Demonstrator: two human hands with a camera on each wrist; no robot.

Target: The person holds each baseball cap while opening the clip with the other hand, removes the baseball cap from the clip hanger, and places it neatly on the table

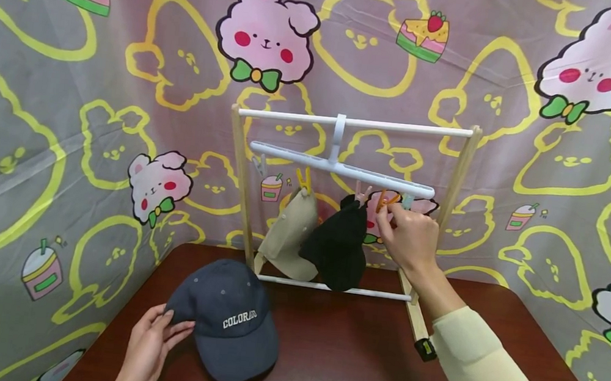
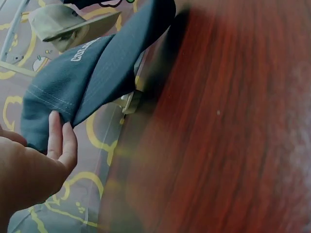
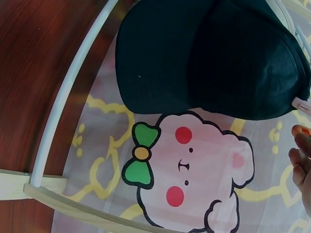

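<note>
My left hand (image 1: 150,341) pinches the back edge of a navy cap (image 1: 229,321) with "COLORADO" lettering, held just over the table at the front left. In the left wrist view, that hand's fingers (image 2: 68,145) lie against the cap's side. My right hand (image 1: 411,237) pinches an orange clip (image 1: 387,202) under the right part of a white hanger (image 1: 341,168). Beside it a black cap (image 1: 340,240) hangs from a pink clip (image 1: 362,193). Further left, a beige cap (image 1: 292,238) hangs from a yellow clip (image 1: 303,179). The hanger tilts down to the right.
A wooden rack (image 1: 240,178) with white rods carries the hanger and stands at the back of the brown table (image 1: 345,354). A grey clip (image 1: 259,165) hangs at the hanger's left end, a light blue clip (image 1: 407,201) near its right. Patterned cloth surrounds the table.
</note>
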